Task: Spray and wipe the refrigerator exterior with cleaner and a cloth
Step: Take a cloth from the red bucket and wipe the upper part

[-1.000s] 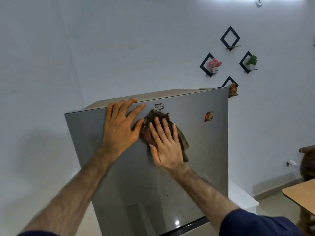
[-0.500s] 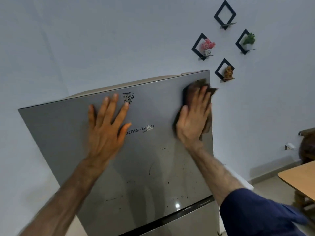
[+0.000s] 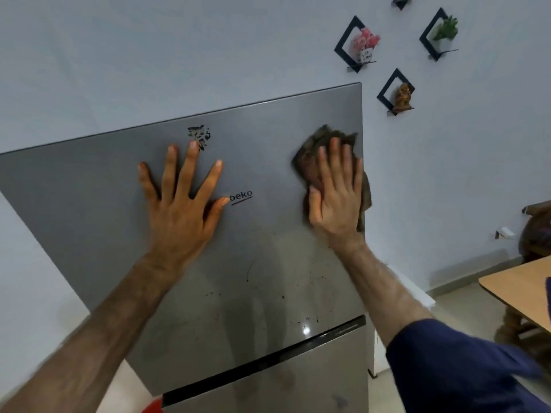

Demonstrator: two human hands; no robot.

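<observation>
A grey steel refrigerator (image 3: 89,204) fills the middle of the head view, its upper door facing me. My left hand (image 3: 182,210) lies flat on the door with fingers spread, beside the brand lettering. My right hand (image 3: 337,192) presses a brown cloth (image 3: 316,144) flat against the door near its upper right edge. Part of the cloth hangs past the door's right edge. Dark specks and smears (image 3: 283,296) mark the door below my hands. No spray bottle is in view.
A white wall stands behind the refrigerator, with black diamond shelves (image 3: 348,46) holding small ornaments at the upper right. A wooden table (image 3: 518,290) juts in at the right edge. A dark gap (image 3: 268,362) separates the upper door from the lower one.
My right hand slid the cloth from the door's middle to its right edge, then slightly down. My left hand moved down from the top edge to beside the lettering.
</observation>
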